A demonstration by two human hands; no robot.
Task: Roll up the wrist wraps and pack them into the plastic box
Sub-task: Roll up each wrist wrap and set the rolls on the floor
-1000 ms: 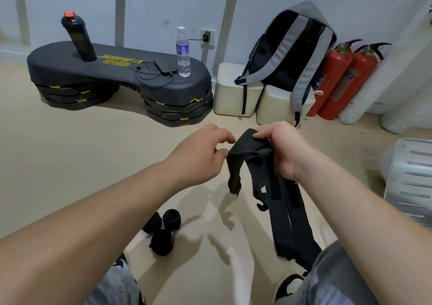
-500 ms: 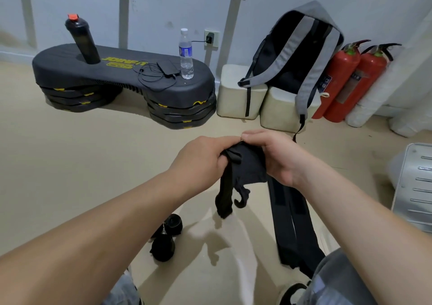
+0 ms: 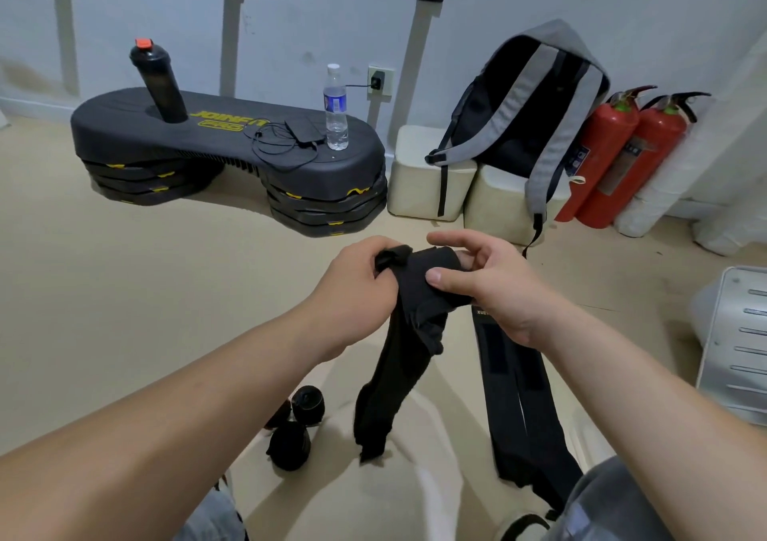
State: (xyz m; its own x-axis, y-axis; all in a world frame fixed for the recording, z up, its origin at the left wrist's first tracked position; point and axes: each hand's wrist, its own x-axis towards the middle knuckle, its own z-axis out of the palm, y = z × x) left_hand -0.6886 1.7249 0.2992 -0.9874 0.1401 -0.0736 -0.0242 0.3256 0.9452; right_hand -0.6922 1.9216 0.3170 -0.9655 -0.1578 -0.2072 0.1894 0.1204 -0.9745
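Black wrap (image 3: 398, 358) hangs lengthwise toward the floor (image 3: 124, 291), its bunched top end caught between the left hand (image 3: 357, 287) and right hand (image 3: 494, 287), both grips clamped on it, the left pinching the very tip where rolling would likely begin.

1 wide-angle head camera faces forward and down, close above the left hand (image 3: 357, 291) and right hand (image 3: 496, 291).

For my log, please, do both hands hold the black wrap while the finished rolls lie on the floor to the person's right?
No: the head view shows the rolls to the person's left; left hand and right hand do hold the wrap.
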